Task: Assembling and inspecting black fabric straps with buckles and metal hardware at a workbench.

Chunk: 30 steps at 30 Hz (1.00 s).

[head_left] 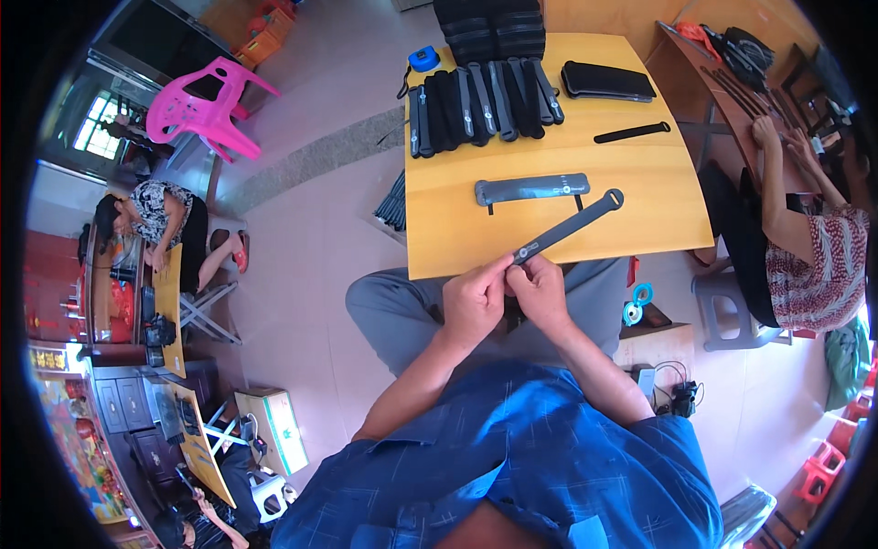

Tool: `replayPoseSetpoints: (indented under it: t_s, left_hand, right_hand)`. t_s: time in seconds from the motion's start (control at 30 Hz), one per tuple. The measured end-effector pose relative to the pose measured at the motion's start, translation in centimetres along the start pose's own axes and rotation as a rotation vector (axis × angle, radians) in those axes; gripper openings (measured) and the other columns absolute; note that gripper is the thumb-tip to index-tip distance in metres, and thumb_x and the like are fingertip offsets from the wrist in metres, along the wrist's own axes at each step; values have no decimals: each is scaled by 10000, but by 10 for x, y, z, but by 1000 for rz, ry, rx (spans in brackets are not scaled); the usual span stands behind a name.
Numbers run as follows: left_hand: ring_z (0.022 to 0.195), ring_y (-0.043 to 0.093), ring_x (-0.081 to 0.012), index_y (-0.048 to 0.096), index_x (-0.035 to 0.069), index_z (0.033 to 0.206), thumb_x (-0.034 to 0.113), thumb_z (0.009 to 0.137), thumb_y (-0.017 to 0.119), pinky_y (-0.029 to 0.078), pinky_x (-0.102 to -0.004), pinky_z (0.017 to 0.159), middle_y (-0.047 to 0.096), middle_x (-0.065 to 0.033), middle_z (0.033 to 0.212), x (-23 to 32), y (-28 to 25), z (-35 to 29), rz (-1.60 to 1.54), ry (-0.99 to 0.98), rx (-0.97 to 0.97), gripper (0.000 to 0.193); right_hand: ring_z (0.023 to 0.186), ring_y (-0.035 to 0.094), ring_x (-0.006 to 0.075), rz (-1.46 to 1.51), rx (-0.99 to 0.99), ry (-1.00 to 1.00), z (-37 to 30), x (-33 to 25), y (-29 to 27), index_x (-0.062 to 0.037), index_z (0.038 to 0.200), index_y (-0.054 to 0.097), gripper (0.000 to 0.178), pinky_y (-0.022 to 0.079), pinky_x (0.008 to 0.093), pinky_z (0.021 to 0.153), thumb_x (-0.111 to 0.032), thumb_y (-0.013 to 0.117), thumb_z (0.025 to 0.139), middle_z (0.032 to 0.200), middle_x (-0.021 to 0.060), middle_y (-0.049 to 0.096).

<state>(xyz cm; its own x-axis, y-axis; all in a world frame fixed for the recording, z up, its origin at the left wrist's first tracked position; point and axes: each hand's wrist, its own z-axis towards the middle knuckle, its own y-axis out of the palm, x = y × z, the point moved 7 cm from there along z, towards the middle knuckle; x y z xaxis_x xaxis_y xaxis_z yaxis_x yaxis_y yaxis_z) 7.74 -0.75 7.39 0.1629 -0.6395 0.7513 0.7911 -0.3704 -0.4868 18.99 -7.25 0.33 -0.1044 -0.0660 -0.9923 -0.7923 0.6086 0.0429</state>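
A dark grey strap (574,222) with a buckle-like loop at its far end slants up to the right over the near part of the table. My left hand (474,297) and my right hand (538,291) are closed side by side on its near end, thumbs and fingertips pinching it at the table's front edge. Just beyond it lies a strip in shiny plastic wrap (530,188), two small dark ends poking out below. A row of grey and black straps (480,105) covers the far left of the yellow table (640,206). One thin black strap (633,133) lies apart at right.
A stack of black straps (608,80) and a larger black bundle (489,32) sit at the table's far side, with a blue round object (423,59) at the corner. Co-workers sit left and right at other tables. A pink chair (206,105) stands far left.
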Motion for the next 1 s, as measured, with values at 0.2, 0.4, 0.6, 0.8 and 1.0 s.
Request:
replayPoseSetpoints:
  t_s: [0.2,0.4,0.6,0.8,1.0]
  left_hand:
    - [719,732,-313,756,61,1114,10,932,647,562,-391,611,733,-148,824,-3,0,-7,66,38,-8,218]
    - [729,731,-328,746,75,1127,16,937,637,566,-395,617,734,-151,834,2,-2,-11,96,75,11,227]
    - [766,749,-332,726,101,1189,29,960,605,576,-392,647,740,-166,849,1,-6,-7,-88,-178,-69,268]
    - [770,750,-329,743,110,1193,15,950,613,574,-397,653,742,-161,852,5,-8,-8,-35,-140,-41,291]
    - [770,738,-338,762,100,1152,2,921,642,572,-406,655,740,-160,875,0,-2,-13,24,-63,-2,278]
  right_hand:
    - [689,656,84,3,-17,28,-1,9,1,45,988,714,171,534,271,626,-62,599,920,750,61,716]
    - [732,664,88,205,-73,54,-5,16,4,37,1035,703,177,546,268,654,-64,606,927,817,62,723]
    - [790,669,64,270,-30,2,-7,17,7,40,1052,705,151,552,239,696,-23,624,941,890,36,734]
    - [818,674,55,344,0,-18,-7,20,7,49,1073,715,157,548,218,708,5,647,939,921,24,737]
    - [790,671,52,312,20,3,-9,22,4,49,1056,724,145,548,216,692,-3,656,939,886,22,735]
